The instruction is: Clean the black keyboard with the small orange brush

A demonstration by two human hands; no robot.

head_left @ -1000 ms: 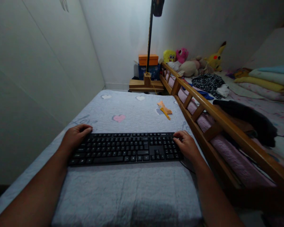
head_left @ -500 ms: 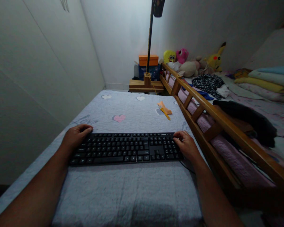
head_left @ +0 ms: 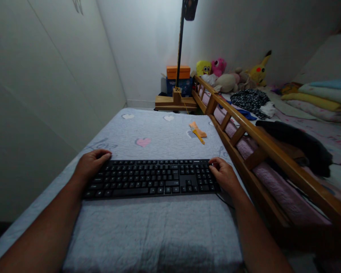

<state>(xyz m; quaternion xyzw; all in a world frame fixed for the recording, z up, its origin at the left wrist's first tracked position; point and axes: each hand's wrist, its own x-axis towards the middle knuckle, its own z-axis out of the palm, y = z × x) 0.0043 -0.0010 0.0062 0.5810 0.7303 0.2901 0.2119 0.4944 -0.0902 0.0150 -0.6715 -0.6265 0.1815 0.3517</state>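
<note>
Your left hand (head_left: pixel 91 165) grips the left end of the keyboard (head_left: pixel 152 179), just below frame center; your right hand (head_left: pixel 224 173) grips its right end. Beneath lies a pale quilted cover (head_left: pixel 153 231). Right of center, a yellow-handled brush (head_left: pixel 199 137) overlaps an orange cloth (head_left: pixel 198 129).

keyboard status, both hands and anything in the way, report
Left hand at left end, right hand at right end of keyboard. Keyboard flat on light blue cover. Yellow-handled brush, orange cloth beyond, not touching it.
</note>
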